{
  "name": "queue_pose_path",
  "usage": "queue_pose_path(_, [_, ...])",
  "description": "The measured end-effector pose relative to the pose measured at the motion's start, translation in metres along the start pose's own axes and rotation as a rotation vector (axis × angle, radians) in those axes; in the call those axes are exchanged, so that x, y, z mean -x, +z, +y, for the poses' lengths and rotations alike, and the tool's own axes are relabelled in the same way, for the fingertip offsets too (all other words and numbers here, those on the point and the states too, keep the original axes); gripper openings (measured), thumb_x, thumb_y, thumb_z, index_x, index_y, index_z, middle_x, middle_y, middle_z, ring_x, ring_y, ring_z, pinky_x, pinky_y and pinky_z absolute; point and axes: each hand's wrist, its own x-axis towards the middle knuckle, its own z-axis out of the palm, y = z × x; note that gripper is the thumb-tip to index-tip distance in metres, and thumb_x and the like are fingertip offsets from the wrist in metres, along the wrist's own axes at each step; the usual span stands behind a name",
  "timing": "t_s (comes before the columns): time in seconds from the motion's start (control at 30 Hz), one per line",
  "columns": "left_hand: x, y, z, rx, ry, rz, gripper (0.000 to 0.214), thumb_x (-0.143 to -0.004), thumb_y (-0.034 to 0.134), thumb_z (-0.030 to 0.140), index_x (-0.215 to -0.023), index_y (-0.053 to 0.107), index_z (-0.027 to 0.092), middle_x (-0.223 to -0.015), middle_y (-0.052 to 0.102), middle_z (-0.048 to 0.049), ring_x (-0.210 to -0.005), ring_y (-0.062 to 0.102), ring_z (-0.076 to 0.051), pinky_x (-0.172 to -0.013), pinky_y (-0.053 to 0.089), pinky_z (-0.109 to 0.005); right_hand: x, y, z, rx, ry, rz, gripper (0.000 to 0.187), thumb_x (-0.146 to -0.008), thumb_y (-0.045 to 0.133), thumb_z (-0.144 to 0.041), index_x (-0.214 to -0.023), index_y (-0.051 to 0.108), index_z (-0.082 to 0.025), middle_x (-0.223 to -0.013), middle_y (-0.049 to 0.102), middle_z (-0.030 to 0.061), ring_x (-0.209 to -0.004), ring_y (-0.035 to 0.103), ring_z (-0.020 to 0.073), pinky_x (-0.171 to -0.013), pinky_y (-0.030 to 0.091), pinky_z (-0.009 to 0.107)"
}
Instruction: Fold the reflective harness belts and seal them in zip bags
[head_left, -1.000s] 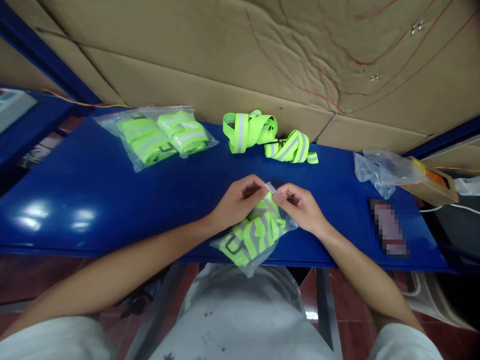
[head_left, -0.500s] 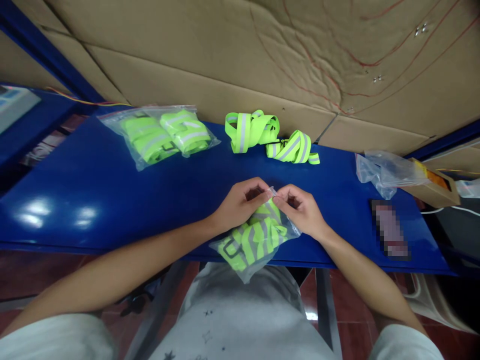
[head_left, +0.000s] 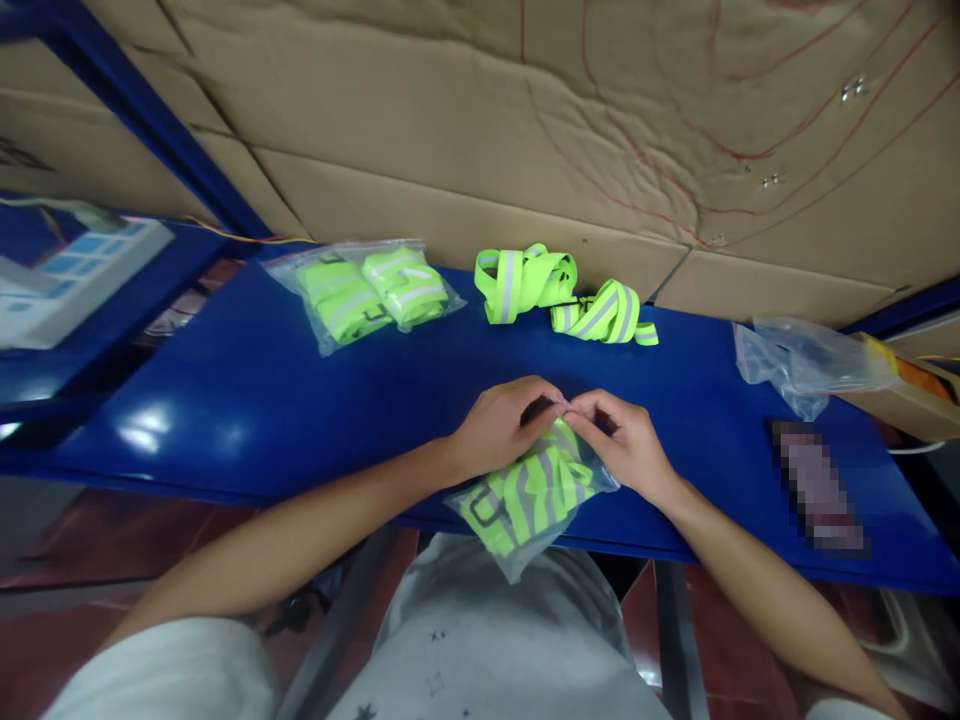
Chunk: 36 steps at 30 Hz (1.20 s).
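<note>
A clear zip bag (head_left: 517, 560) with a folded neon-yellow reflective strap (head_left: 536, 490) inside lies at the table's front edge, one corner hanging over it. My left hand (head_left: 510, 425) pinches the bag's top edge between thumb and fingers. Close beside it, my right hand (head_left: 619, 435) pinches the same edge, the fingertips of both hands nearly touching. A black buckle (head_left: 490, 506) shows through the plastic at the lower left. The part of the bag's edge between my fingers is mostly hidden.
Two loose reflective straps (head_left: 532, 285) lie at the back of the blue table (head_left: 247, 400). Left of them is a filled clear bag (head_left: 330, 340). At the right are crumpled plastic bags (head_left: 810, 355), a cardboard box (head_left: 915, 400) and a blurred-out flat object (head_left: 821, 490).
The view has swung left, so the scene sits further right and slightly lower. Both hands still pinch the bag's top edge, with their fingertips closer together.
</note>
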Motion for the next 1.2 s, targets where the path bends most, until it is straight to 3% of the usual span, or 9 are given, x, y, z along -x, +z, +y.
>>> queue_pose_path(0.13, [0.000, -0.005, 0.003, 0.041, 0.040, 0.021, 0.022, -0.102, 0.053, 0.036, -0.099, 0.067, 0.019, -0.099, 0.073, -0.0053, -0.086, 0.066, -0.017, -0.079, 0.047, -0.029, 0.000, -0.003, -0.002, -0.062, 0.036, -0.032, 0.023, -0.094, 0.072, -0.045, -0.095, 0.070, -0.022, -0.078, 0.066, 0.0003, -0.070, 0.059, 0.0139, -0.067, 0.048, 0.027])
queue_pose_path(0.27, [-0.010, -0.023, -0.004, 0.316, -0.081, 0.202, 0.026, -0.095, 0.065, 0.042, -0.089, 0.070, 0.017, -0.086, 0.072, -0.0034, -0.074, 0.062, -0.014, -0.068, 0.046, -0.026, -0.006, -0.015, -0.001, -0.115, 0.117, -0.091, 0.030, -0.095, 0.069, -0.050, -0.101, 0.071, -0.021, -0.077, 0.065, 0.0005, -0.069, 0.059, 0.0132, -0.061, 0.046, 0.024])
queue_pose_path(0.43, [-0.025, -0.045, -0.017, 0.563, -0.294, 0.344, 0.035, -0.079, 0.082, 0.050, -0.086, 0.075, 0.016, -0.076, 0.068, -0.0024, -0.065, 0.054, -0.011, -0.056, 0.040, -0.023, -0.017, -0.034, 0.007, -0.171, 0.176, 0.087, 0.038, -0.088, 0.075, -0.056, -0.087, 0.072, -0.019, -0.071, 0.066, 0.0016, -0.059, 0.056, 0.0124, -0.055, 0.045, 0.025])
queue_pose_path(0.63, [-0.028, -0.037, -0.022, 0.789, -0.393, 0.088, 0.064, -0.077, 0.085, 0.057, -0.127, 0.067, 0.021, -0.118, 0.073, -0.0117, -0.104, 0.070, -0.022, -0.084, 0.055, -0.031, -0.019, -0.034, 0.012, -0.148, 0.085, 0.214, 0.038, -0.090, 0.073, -0.056, -0.081, 0.066, -0.019, -0.067, 0.058, -0.0009, -0.058, 0.047, 0.0108, -0.055, 0.039, 0.025])
queue_pose_path(0.73, [-0.026, -0.032, -0.021, 0.820, -0.441, -0.159, 0.078, -0.067, 0.095, 0.041, -0.133, 0.059, 0.022, -0.128, 0.071, -0.0149, -0.115, 0.070, -0.028, -0.095, 0.056, -0.039, -0.020, -0.031, 0.016, -0.216, 0.102, 0.287, 0.036, -0.090, 0.073, -0.055, -0.086, 0.067, -0.020, -0.064, 0.052, -0.0029, -0.057, 0.045, 0.0108, -0.053, 0.038, 0.025])
queue_pose_path(0.83, [-0.024, -0.033, -0.018, 0.778, -0.441, -0.216, 0.077, -0.065, 0.096, 0.029, -0.132, 0.058, 0.022, -0.129, 0.070, -0.0147, -0.119, 0.069, -0.029, -0.099, 0.055, -0.043, -0.022, -0.031, 0.018, -0.308, 0.145, 0.321, 0.036, -0.090, 0.073, -0.056, -0.092, 0.069, -0.021, -0.070, 0.055, -0.0016, -0.059, 0.048, 0.0112, -0.053, 0.041, 0.025])
queue_pose_path(0.97, [-0.027, -0.051, -0.018, 0.734, -0.351, -0.022, 0.076, -0.066, 0.095, 0.031, -0.132, 0.058, 0.022, -0.127, 0.071, -0.0130, -0.120, 0.068, -0.028, -0.100, 0.055, -0.039, -0.022, -0.033, 0.014, -0.392, 0.179, 0.319, 0.038, -0.091, 0.070, -0.058, -0.105, 0.072, -0.022, -0.084, 0.062, 0.0022, -0.066, 0.054, 0.0119, -0.054, 0.046, 0.024])
queue_pose_path(1.13, [-0.045, -0.107, -0.032, 0.491, -0.343, 0.590, 0.088, -0.068, 0.092, 0.050, -0.140, 0.049, 0.021, -0.107, 0.073, -0.0100, -0.095, 0.073, -0.024, -0.078, 0.058, -0.032, -0.020, -0.034, 0.011, -0.386, 0.169, 0.305, 0.037, -0.092, 0.070, -0.055, -0.107, 0.073, -0.022, -0.085, 0.062, 0.0032, -0.068, 0.056, 0.0122, -0.054, 0.047, 0.024])
queue_pose_path(1.2, [-0.056, -0.132, -0.039, 0.396, -0.329, 0.699, 0.090, -0.075, 0.088, 0.052, -0.145, 0.041, 0.022, -0.115, 0.072, -0.0126, -0.098, 0.073, -0.024, -0.081, 0.059, -0.033, -0.021, -0.032, 0.014, -0.371, 0.163, 0.290, 0.039, -0.092, 0.070, -0.057, -0.106, 0.072, -0.021, -0.084, 0.063, 0.0030, -0.066, 0.055, 0.0121, -0.054, 0.046, 0.024])
